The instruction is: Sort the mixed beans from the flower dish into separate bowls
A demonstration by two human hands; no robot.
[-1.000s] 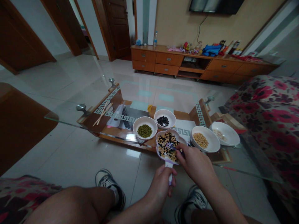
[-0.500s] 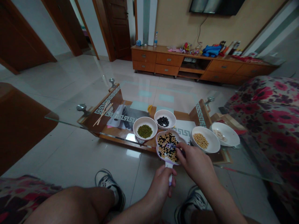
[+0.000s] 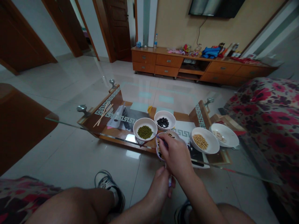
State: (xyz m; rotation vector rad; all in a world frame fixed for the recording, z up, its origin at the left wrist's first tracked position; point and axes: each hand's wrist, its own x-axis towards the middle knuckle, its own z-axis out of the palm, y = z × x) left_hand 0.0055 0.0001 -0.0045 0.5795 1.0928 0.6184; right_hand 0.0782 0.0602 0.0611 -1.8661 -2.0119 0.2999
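Observation:
My left hand [image 3: 160, 183] is closed around the handle of a flower-shaped dish [image 3: 178, 135] holding mixed black and yellow beans. My right hand [image 3: 176, 152] passes over that dish and covers much of it. Its fingers pinch a slim purple-handled utensil [image 3: 160, 137], whose tip is at the right rim of a white bowl [image 3: 135, 132] of green mung beans [image 3: 144, 132]. I cannot make out the tip's shape. Just behind stands a white bowl [image 3: 171, 115] with black beans [image 3: 163, 122]. To the right, yellow soybeans [image 3: 200, 142] lie in another white bowl [image 3: 213, 144].
The bowls stand on a glass coffee table [image 3: 70, 123]. At far right a white bowl [image 3: 231, 137] holds a few pale pieces. Wooden chopsticks [image 3: 103, 115] and papers show at the left. A floral sofa [image 3: 275, 112] borders the right side; a cluttered TV cabinet [image 3: 144, 57] stands behind.
My right hand has moved left with the utensil, from the mixed beans in the flower-shaped dish to the rim of the mung bean bowl. My left hand keeps its hold on the dish handle.

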